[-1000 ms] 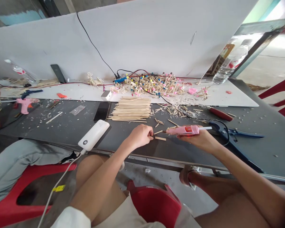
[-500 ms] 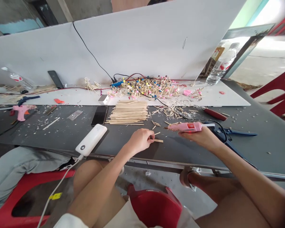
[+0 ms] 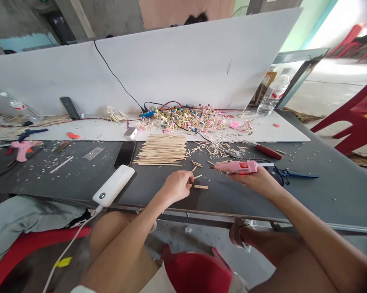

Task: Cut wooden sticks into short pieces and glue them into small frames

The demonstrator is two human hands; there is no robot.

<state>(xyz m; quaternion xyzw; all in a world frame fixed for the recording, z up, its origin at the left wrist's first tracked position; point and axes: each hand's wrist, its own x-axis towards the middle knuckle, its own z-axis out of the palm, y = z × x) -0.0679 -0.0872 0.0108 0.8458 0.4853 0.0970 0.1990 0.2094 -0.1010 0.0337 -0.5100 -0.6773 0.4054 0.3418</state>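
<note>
My left hand is over the table, thumb and forefinger slightly apart. Their tips are beside a short wooden stick; I see no firm grip on it. Just to the right, a pair of short sticks lies side by side on the table, apart from the fingers. My right hand is wrapped round a pink hot glue gun, its nozzle pointing left and a white glue stick projecting from the back. A few more short sticks lie left of the nozzle.
Long wooden sticks are stacked behind my left hand, with a heap of ball-tipped stick pieces beyond. A white power bank, dark phone, red-handled tool and blue-handled tool lie around. A co-worker's leg is left.
My left hand has let go of the pair of short sticks and shifted slightly to the loose stick behind it. The glue gun stays in my right hand. The view has tilted up slightly.
</note>
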